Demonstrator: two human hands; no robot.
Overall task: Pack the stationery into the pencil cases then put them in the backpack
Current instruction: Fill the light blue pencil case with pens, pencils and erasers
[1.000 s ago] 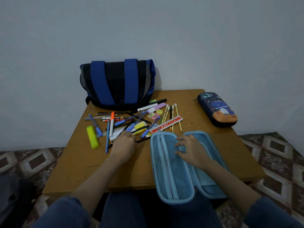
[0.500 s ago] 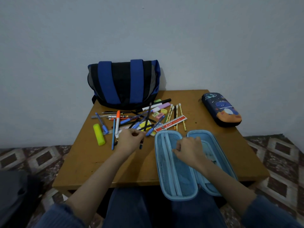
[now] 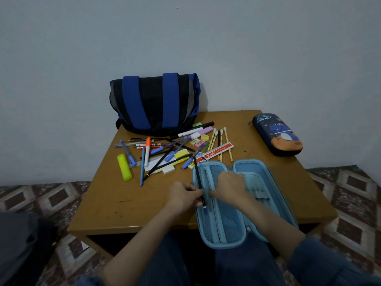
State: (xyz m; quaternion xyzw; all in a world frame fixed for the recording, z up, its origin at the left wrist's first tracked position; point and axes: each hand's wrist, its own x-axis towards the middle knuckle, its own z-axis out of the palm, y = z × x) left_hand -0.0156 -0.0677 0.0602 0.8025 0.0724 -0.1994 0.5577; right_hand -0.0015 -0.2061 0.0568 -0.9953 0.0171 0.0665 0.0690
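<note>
The left hand's [image 3: 183, 195] fingers pinch a black pen [image 3: 197, 176] near its blue end, over the open blue pencil case's [image 3: 266, 170] left half. The right hand's [image 3: 228, 183] fingers curl round the mesh pocket's [image 3: 224, 221] edge beside it. The case overhangs the wooden bench's [image 3: 132, 205] near edge, with loose stationery [image 3: 165, 153] and the backpack [image 3: 154, 104] behind it against a pale wall.

A low wooden table [image 3: 127, 201] is standing against a pale wall. A blue-and-black backpack [image 3: 154, 104] is sitting at its far edge, while a dark blue pencil case [image 3: 278, 135] is lying closed near the far right corner. Loose stationery is lying scattered in front of the backpack, including a yellow highlighter [image 3: 124, 167], an orange-capped marker [image 3: 147, 150], a red ruler [image 3: 216, 152] and a pink eraser [image 3: 199, 143]. An open light blue pencil case [image 3: 226, 223] is overhanging the near edge.
</note>
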